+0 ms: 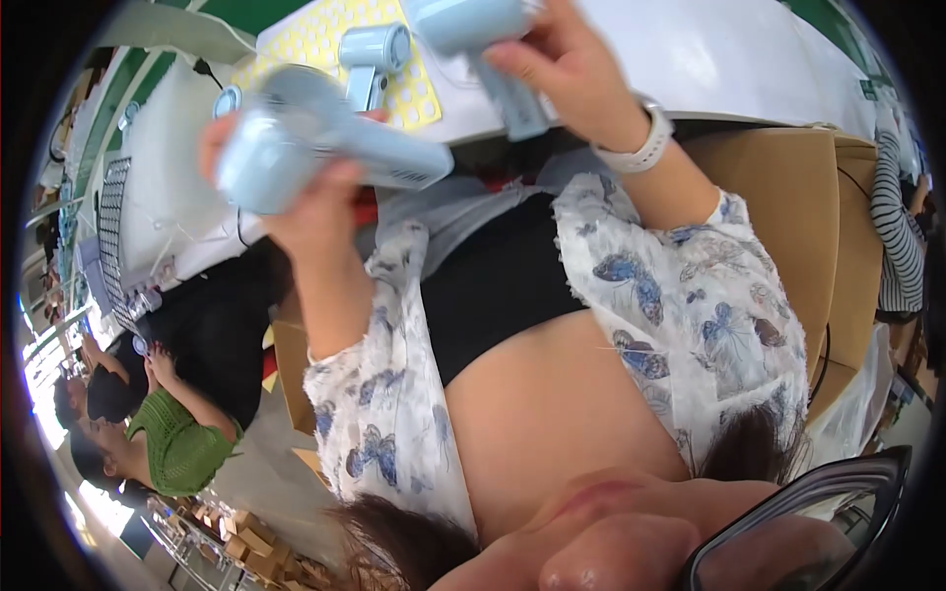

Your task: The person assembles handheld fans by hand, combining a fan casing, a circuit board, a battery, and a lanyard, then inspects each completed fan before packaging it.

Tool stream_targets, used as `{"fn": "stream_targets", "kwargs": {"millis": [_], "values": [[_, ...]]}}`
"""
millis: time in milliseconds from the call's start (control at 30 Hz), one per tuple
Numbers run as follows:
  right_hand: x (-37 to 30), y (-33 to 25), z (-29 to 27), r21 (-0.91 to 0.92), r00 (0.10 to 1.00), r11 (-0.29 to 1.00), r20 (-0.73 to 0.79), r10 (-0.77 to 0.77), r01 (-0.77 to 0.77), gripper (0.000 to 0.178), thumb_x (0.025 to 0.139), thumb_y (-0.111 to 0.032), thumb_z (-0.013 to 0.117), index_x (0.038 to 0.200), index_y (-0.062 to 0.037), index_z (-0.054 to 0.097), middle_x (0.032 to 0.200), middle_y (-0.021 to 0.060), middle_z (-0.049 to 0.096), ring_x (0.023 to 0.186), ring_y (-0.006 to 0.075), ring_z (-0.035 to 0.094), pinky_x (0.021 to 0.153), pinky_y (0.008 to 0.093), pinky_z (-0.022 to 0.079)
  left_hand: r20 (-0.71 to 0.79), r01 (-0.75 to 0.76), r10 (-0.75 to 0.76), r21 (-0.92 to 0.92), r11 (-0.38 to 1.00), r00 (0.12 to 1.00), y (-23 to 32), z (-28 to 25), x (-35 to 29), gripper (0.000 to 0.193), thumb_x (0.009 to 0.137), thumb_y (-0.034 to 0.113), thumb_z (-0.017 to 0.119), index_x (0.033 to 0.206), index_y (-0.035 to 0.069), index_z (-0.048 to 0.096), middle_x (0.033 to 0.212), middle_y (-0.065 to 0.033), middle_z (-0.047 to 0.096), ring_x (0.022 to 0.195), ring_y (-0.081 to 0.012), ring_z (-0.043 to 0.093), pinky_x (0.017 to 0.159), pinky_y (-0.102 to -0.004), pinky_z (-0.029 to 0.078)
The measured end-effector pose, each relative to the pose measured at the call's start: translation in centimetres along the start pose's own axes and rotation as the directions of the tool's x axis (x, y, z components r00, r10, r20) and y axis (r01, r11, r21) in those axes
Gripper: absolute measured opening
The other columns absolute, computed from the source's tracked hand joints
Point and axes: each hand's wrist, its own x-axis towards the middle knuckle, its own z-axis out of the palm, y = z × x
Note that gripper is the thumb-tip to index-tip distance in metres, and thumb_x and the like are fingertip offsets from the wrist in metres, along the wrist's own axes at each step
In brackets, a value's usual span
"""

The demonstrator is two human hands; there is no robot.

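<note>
Both hands' fingers (330,187) wrap pale-blue hair dryers (315,138).

Smooth, matt pale-blue plastic is seen on both hair dryers (296,148) (483,39). A perforated yellow mat (325,39) looks like rubbery plastic. The box (788,207) is of plain brown cardboard. The sleeves (690,295) are of thin printed cloth.

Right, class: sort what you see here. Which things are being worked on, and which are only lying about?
In hand:
- pale blue hair dryer in left hand
- second hair dryer in right hand

Lying about:
- third hair dryer on yellow mat
- cardboard box
</note>
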Motion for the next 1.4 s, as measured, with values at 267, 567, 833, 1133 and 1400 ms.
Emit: {"fn": "stream_targets", "kwargs": {"millis": [267,567,833,1133,1400], "values": [[0.4,-1.4,3.9,0.550,0.951,0.804,0.057,-0.305,0.225,0.094,0.076,-0.023,0.076,0.149,-0.0136,0.018,0.130,0.0114,0.048,0.112,0.0186,0.050,0.096,0.0315,0.040,-0.010,-0.180,0.180,0.039,0.983,0.984,-3.3,4.4,1.1,0.099,0.065,0.046,0.083,0.131,0.004,0.023,0.126,-0.0162,0.040,0.111,-0.0292,0.048,0.094,-0.0408,0.041],[0.1,4.9,-9.1,-0.383,0.907,0.923,-0.375,-0.190,0.036,0.087,0.074,-0.036,0.071,0.146,-0.0183,0.026,0.130,0.0101,0.050,0.113,0.0273,0.052,0.096,0.0380,0.041,0.315,-0.335,0.224,0.363,0.869,0.922,-7.5,8.6,-1.6,0.064,0.072,0.023,0.073,0.124,0.001,0.043,0.132,-0.0212,0.035,0.121,-0.0363,0.037,0.101,-0.0469,0.032],[-2.1,8.6,-19.1,-0.413,0.491,0.319,-0.842,0.222,-0.853,0.073,0.075,-0.037,0.067,0.140,-0.0218,0.037,0.122,0.0168,0.055,0.105,0.0357,0.056,0.091,0.0462,0.043,0.684,-0.540,0.091,0.478,0.693,0.724,-9.9,9.5,-4.8,0.038,0.070,0.011,0.068,0.107,0.006,0.058,0.125,-0.0158,0.046,0.120,-0.0381,0.041,0.105,-0.0537,0.028],[-0.5,8.7,-21.4,-0.379,0.476,0.374,-0.853,0.213,-0.846,0.065,0.077,-0.032,0.063,0.136,-0.0173,0.041,0.120,0.0254,0.054,0.113,0.0402,0.051,0.096,0.0542,0.038,0.717,-0.559,0.158,0.366,0.744,0.679,-9.0,6.0,-4.0,0.035,0.072,0.008,0.067,0.105,0.004,0.058,0.117,-0.0151,0.053,0.113,-0.0338,0.050,0.100,-0.0495,0.037],[5.4,15.8,-21.2,-0.684,0.465,0.381,-0.714,-0.523,-0.622,0.045,0.082,-0.025,0.056,0.127,-0.0172,0.051,0.131,0.0245,0.045,0.127,0.0425,0.034,0.105,0.0554,0.026,0.687,0.691,-0.385,-0.238,0.682,0.616,-4.9,-3.2,-5.4,0.040,0.084,0.030,0.063,0.108,-0.001,0.056,0.113,-0.0169,0.056,0.105,-0.0265,0.056,0.091,-0.0390,0.044]]}}
